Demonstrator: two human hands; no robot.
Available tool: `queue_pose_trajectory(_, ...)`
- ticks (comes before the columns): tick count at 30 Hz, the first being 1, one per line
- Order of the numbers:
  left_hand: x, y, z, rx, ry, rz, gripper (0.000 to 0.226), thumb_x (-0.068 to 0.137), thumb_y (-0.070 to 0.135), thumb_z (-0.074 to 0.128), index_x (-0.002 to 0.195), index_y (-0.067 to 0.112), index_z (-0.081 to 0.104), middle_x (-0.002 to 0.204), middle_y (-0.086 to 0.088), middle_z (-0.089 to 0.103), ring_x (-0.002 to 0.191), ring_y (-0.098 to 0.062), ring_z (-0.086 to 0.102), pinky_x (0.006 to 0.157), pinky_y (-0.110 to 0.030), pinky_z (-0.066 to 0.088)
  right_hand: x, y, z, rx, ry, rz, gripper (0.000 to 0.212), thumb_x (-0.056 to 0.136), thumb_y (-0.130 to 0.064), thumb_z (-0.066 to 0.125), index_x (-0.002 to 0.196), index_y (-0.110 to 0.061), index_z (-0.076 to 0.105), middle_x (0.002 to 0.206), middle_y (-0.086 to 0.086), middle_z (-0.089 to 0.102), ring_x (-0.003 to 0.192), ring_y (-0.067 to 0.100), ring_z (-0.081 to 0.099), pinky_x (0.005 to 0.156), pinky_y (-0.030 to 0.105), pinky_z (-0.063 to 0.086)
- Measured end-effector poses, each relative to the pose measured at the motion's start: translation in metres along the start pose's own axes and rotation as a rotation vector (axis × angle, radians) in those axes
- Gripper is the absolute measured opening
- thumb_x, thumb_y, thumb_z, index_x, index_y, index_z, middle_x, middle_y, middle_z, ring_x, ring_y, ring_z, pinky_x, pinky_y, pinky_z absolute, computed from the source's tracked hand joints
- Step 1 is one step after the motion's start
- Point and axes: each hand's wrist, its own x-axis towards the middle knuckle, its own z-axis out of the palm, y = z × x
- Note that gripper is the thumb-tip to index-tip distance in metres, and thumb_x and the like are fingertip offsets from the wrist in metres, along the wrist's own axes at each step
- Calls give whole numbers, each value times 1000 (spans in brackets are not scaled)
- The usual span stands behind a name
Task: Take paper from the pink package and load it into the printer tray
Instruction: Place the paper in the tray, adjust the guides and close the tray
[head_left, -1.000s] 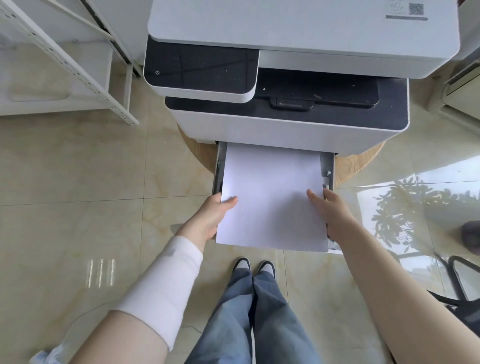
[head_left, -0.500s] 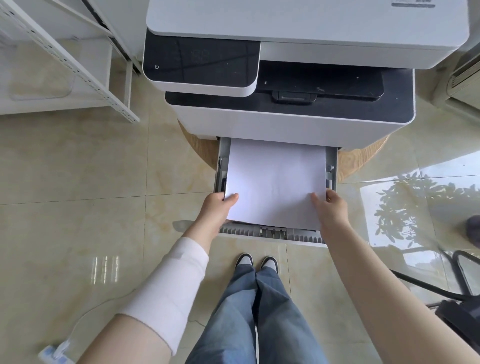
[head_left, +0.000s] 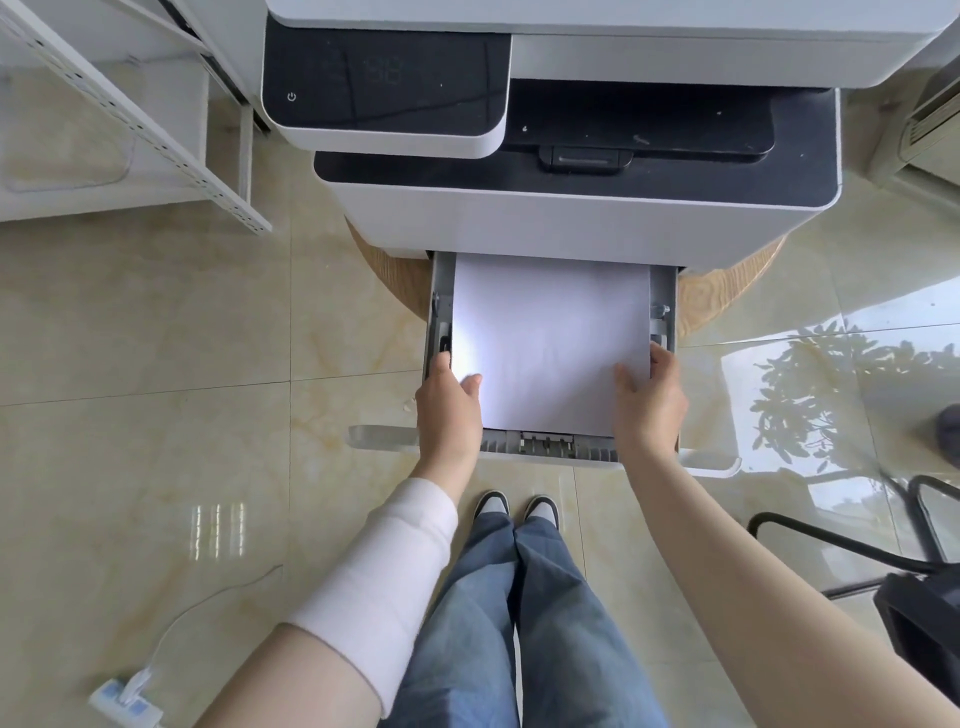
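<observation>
- Left hand (head_left: 449, 405), centre frame: thumb on top of the paper (head_left: 550, 343), fingers (head_left: 441, 364) curled down its left edge. That is a firm pinch on the near left corner.
- The paper lies flat in the pulled-out tray (head_left: 434, 312), between the side guides, with its far end under the printer (head_left: 571, 218).
- My read on handling: it is a thin, light sheaf, floppy and slick, and sheets can fan or crease. Both long edges near the front look like the right hold, pressed flat and level.
- Right hand (head_left: 649, 400), just right of centre: thumb on the sheet, fingers wrapped round the right edge beside the guide. It grips the paper too.
- No pink package is in view.
- Upper left: a white metal shelf (head_left: 156, 135). Lower left: a power strip (head_left: 124, 701) with its cable on the floor (head_left: 156, 338).
- The floor is glossy beige tile, reflecting a window and a plant at right.
- The printer sits on a low round wooden worktop (head_left: 727, 291).
- Lower right: a black chair (head_left: 924, 613) stands close by, so elbow room on that side looks tight.
</observation>
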Motion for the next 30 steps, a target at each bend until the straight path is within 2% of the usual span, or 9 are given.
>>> queue_pose_trajectory(2,-3,-2,2,-3,70,60,45,90,10,57,132,5,40,132,-16,51,118,-32,50,99,-42,42,-7,4,-1,-103,20,-140,51,88,-10,55,135,-9,37,135,14,48,121,30,44,88,28,31)
queue_pose_trajectory(6,-8,-12,0,221,255,218,56,77,16,73,127,11,48,126,-14,53,116,-32,42,96,-38,37,-17,14,-6,-419,157,-341,64,75,-14,73,130,-4,43,131,20,47,112,40,42,96,36,28)
queue_pose_trajectory(8,-5,-17,-1,249,241,215,65,72,22,77,128,12,47,134,-16,46,122,-33,36,102,-37,31,-18,21,-12,-472,170,-306,72,72,-22,76,133,-6,40,135,20,42,118,40,35,101,37,22)
queue_pose_trajectory(12,6,-23,2,241,74,130,85,74,30,75,142,13,27,149,-16,29,136,-33,22,110,-43,24,-12,30,-19,-483,75,-249,85,71,-32,76,137,-2,32,138,22,40,125,38,30,106,39,20)
queue_pose_trajectory(18,8,-21,7,162,45,122,90,75,25,75,144,9,19,147,-16,31,135,-33,27,109,-41,27,-9,31,-14,-487,37,-247,84,75,-30,73,140,-3,27,136,19,43,119,37,35,101,35,21)
queue_pose_trajectory(20,5,-20,7,195,49,131,97,73,31,77,145,10,15,150,-19,24,138,-34,21,112,-44,23,-12,30,-14,-495,21,-226,91,75,-36,72,143,-4,20,142,21,35,128,37,28,106,36,17)
queue_pose_trajectory(23,-10,-14,10,266,64,180,116,64,42,80,147,14,4,154,-24,3,142,-36,4,113,-54,11,-25,24,-10,-512,-17,-173,111,68,-53,71,146,-7,6,153,22,10,141,35,4,114,39,3)
queue_pose_trajectory(26,-25,-11,18,289,36,190,124,60,45,82,147,15,-1,152,-28,-11,141,-40,-9,111,-60,3,-37,19,-3,-474,-50,-163,122,61,-56,75,146,-9,0,154,22,-3,142,35,-9,115,44,-2)
queue_pose_trajectory(30,-26,-14,22,294,16,133,126,59,48,82,147,15,-3,150,-31,-16,139,-43,-16,111,-60,-2,-40,21,4,-492,-100,-100,129,57,-60,75,146,-12,-6,155,19,-11,141,34,-18,114,45,-8)
